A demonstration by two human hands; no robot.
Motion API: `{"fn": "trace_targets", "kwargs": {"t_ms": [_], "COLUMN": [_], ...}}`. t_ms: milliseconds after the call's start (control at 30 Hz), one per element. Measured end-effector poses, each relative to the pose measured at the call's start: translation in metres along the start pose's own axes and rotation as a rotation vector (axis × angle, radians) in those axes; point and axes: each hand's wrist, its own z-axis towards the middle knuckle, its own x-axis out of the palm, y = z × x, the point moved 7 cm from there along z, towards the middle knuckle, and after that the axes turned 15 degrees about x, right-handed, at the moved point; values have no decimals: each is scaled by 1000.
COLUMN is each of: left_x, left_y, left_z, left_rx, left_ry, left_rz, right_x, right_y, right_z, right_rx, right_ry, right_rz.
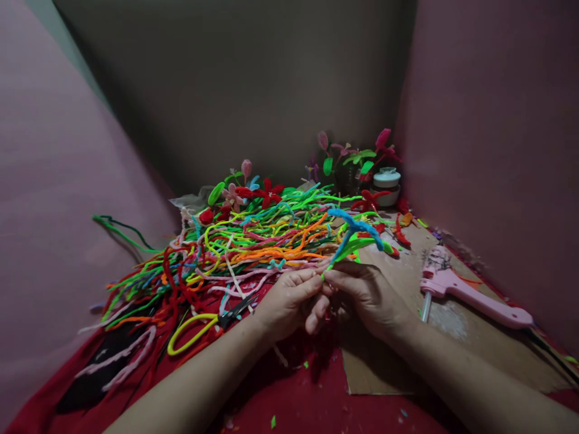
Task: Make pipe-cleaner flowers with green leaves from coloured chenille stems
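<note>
A fuzzy pipe-cleaner flower piece (350, 232), with blue petals at its top and bright green leaves and stem below, stands tilted to the right between both hands. My left hand (294, 301) pinches the green stem near its lower end. The fingers of my right hand (362, 292) are closed on the same stem, just right of the left fingertips. The fingertips of the two hands nearly touch. The lowest part of the stem is hidden by the fingers.
Many colored pipe cleaners (253, 241) lie heaped behind the hands. Yellow-handled scissors (194, 331) rest at the left. A pink glue gun (474, 295) lies on cardboard (384, 367) at the right. Finished flowers and a white-lidded jar (386, 184) stand at the back.
</note>
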Motion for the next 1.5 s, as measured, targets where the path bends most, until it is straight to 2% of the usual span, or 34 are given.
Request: {"fn": "trace_targets", "kwargs": {"t_ms": [100, 200, 400, 500, 600, 733, 833, 933, 1033, 1167, 1267, 1500], "left_x": [-6, -9, -12, -13, -13, -9, -11, -15, -15, -16, -16, -6], "left_y": [-5, -12, -17, -23, -27, -27, -24, -20, -15, -10, -4, 7], "left_z": [1, -2, -10, -12, -13, -13, -12, -9, -5, -4, -3, 0], "left_rx": [57, 181, 342, 398, 432, 466, 416, 307, 189, 112, 71, -12], "left_ry": [-93, -148, -141, -171, -198, -146, -151, -213, -241, -251, -221, -77], "left_rz": [313, 568, 1020, 1106, 1124, 1157, 1084, 860, 614, 445, 298, -74], "right_x": [-6, -7, -7, -4, 1, 6, 5, 6, 8, 8, 6, 8], "right_y": [0, 0, 1, 3, 4, 13, 11, 6, 3, 9, 11, 7], "right_z": [1, 1, -4, -8, -8, -9, -6, -3, -2, -4, -3, 1], "right_rx": [41, 30, -139, -210, -164, -213, -225, -217, -202, -245, -236, -130], "right_ry": [-100, -139, -291, -300, -235, -188, -182, -148, -91, -116, -112, 65], "right_rz": [-17, -13, -208, -211, -141, -136, -105, -108, -203, -352, -325, -101]}}
